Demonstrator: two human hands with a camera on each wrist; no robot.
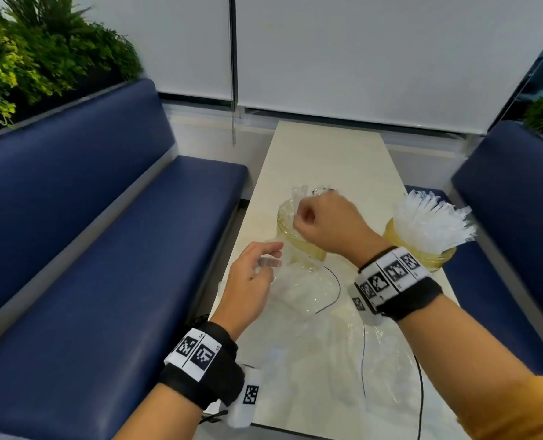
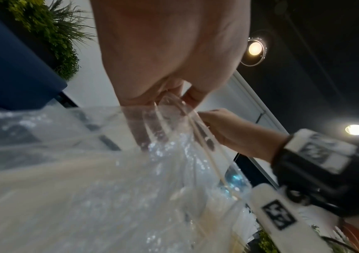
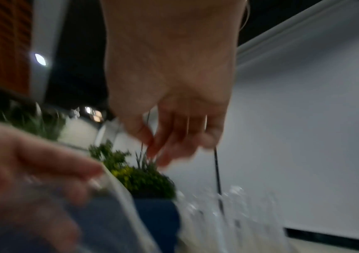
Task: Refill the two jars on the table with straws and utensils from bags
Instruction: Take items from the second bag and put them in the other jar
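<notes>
Pinched in the left hand, a clear plastic bag (crinkled, glossy) sags onto the table; the right hand closes on wrapped straws over the near jar, beside a jar crammed full.

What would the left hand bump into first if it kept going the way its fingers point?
Probably the nearer glass jar. The left hand, pinching the clear plastic bag, points toward its base; the gap looks small, though depth is hard to judge.
</notes>
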